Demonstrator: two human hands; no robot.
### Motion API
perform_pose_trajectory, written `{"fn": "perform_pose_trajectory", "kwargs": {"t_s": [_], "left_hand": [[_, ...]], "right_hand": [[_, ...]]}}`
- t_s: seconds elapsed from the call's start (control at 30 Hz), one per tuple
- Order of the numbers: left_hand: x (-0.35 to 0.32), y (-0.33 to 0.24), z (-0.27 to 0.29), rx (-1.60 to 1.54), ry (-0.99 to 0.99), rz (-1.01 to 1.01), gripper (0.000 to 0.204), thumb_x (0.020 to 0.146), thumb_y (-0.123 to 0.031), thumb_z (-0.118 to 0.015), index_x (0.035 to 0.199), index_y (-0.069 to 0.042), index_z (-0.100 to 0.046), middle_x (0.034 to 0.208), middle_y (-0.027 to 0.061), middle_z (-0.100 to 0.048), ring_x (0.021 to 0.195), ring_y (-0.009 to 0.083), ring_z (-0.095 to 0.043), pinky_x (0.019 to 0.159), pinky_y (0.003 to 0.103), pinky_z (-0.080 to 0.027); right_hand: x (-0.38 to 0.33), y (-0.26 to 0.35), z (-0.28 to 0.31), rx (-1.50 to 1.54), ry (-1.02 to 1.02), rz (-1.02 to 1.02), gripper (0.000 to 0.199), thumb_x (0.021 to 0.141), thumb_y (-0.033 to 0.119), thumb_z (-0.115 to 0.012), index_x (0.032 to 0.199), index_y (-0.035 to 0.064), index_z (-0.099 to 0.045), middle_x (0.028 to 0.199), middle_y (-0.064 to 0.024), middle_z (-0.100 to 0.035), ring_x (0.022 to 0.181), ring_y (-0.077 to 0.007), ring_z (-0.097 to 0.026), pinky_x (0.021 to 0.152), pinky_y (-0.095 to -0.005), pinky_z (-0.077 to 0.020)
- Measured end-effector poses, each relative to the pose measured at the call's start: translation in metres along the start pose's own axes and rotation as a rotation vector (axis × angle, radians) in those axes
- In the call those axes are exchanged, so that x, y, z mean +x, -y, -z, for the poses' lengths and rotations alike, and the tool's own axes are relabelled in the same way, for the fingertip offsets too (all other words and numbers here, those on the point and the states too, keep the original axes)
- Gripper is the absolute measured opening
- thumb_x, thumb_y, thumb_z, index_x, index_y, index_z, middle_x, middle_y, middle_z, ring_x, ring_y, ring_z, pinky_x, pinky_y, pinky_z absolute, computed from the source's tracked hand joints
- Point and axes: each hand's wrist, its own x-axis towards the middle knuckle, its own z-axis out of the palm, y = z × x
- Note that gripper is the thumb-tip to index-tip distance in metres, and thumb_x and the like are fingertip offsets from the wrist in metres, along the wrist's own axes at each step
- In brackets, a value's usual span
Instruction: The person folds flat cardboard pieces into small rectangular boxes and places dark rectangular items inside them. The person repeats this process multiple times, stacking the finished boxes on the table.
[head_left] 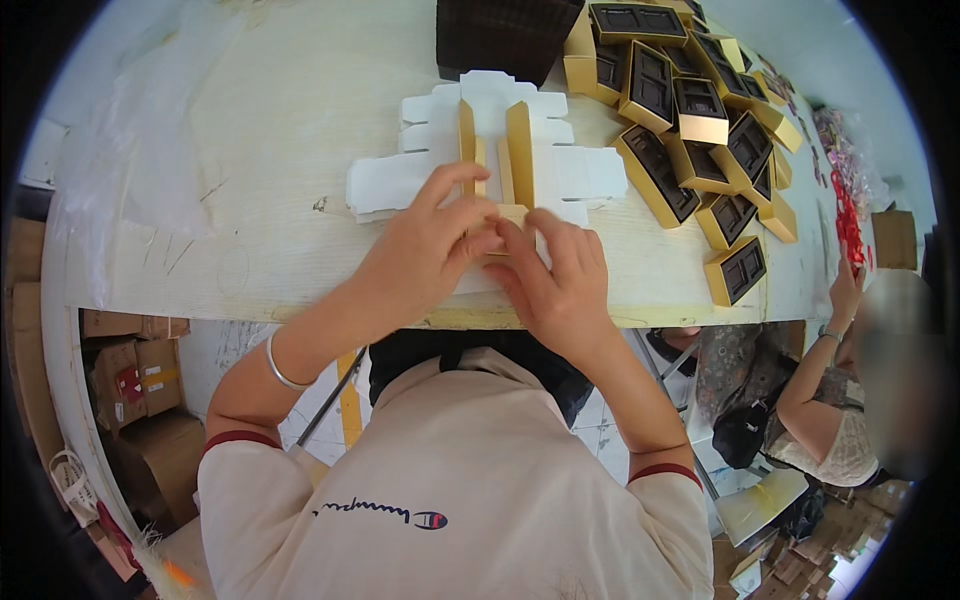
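Note:
A partly folded gold cardboard box (519,160) stands before me on the table, its two long side walls raised. It rests on flat white box blanks (390,182), whose tabs stick out around it. My left hand (440,225) is at the near left corner, with thumb and fingers closed on the box's near end. From the right, my right hand (562,268) grips the same near end, its fingers bent close to the left thumb. The fingers hide part of the near flap.
A dark stack of black inserts (505,40) stands at the far middle. Gold boxes with black inserts (652,85) are heaped at the far right. Clear plastic (145,130) lies at left. A co-worker's hand (846,290) holds red ribbon (848,225) at right. Cartons (140,380) sit below the table.

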Motion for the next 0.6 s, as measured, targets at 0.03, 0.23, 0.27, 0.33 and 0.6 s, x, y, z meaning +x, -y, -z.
{"fn": "perform_pose_trajectory", "kwargs": {"t_s": [0.03,0.23,0.27,0.33,0.6], "left_hand": [[-0.006,-0.001,0.000,0.146,0.038,-0.052,0.016,0.081,-0.003,-0.069,0.095,0.000,-0.061,0.111,0.0098,-0.054,0.070,0.0167,-0.058,0.060,0.028,-0.050],[-0.008,0.002,-0.001,0.489,0.103,-0.165,0.016,0.076,-0.002,-0.069,0.090,-0.001,-0.062,0.093,0.0065,-0.058,0.073,0.0253,-0.060,0.063,0.033,-0.051],[-0.005,0.002,0.001,0.456,0.156,-0.114,0.016,0.075,-0.002,-0.069,0.089,-0.002,-0.062,0.090,0.0053,-0.059,0.074,0.0255,-0.060,0.063,0.033,-0.051],[-0.001,0.003,0.007,0.443,0.211,-0.095,0.016,0.074,-0.004,-0.070,0.088,-0.002,-0.063,0.089,0.0039,-0.060,0.076,0.0243,-0.060,0.064,0.033,-0.050],[0.020,-0.005,0.050,0.652,0.271,-0.525,0.034,0.067,-0.008,-0.074,0.099,-0.010,-0.065,0.109,0.0030,-0.062,0.092,0.0240,-0.057,0.079,0.037,-0.047]], "right_hand": [[-0.002,0.000,0.000,-0.068,0.017,0.042,0.019,0.072,0.006,-0.067,0.090,0.0029,-0.062,0.101,-0.0091,-0.055,0.073,-0.0214,-0.052,0.063,-0.0323,-0.0400],[0.020,-0.012,0.008,0.155,0.426,-0.028,0.020,0.072,0.004,-0.064,0.092,0.0038,-0.064,0.085,-0.0077,-0.052,0.077,-0.0248,-0.054,0.063,-0.0336,-0.0388],[0.023,-0.014,0.009,0.193,0.489,-0.038,0.024,0.072,0.003,-0.065,0.095,0.0041,-0.064,0.089,-0.0093,-0.054,0.080,-0.0262,-0.055,0.065,-0.0344,-0.0403],[0.028,-0.021,0.013,0.260,0.611,-0.058,0.031,0.071,0.003,-0.067,0.102,0.0048,-0.064,0.097,-0.0124,-0.057,0.086,-0.0291,-0.057,0.070,-0.0359,-0.0433],[0.035,-0.083,0.048,-0.057,0.377,0.150,0.015,0.073,0.008,-0.070,0.086,0.0069,-0.064,0.091,-0.0072,-0.061,0.087,-0.0231,-0.056,0.072,-0.0354,-0.0421]]}}
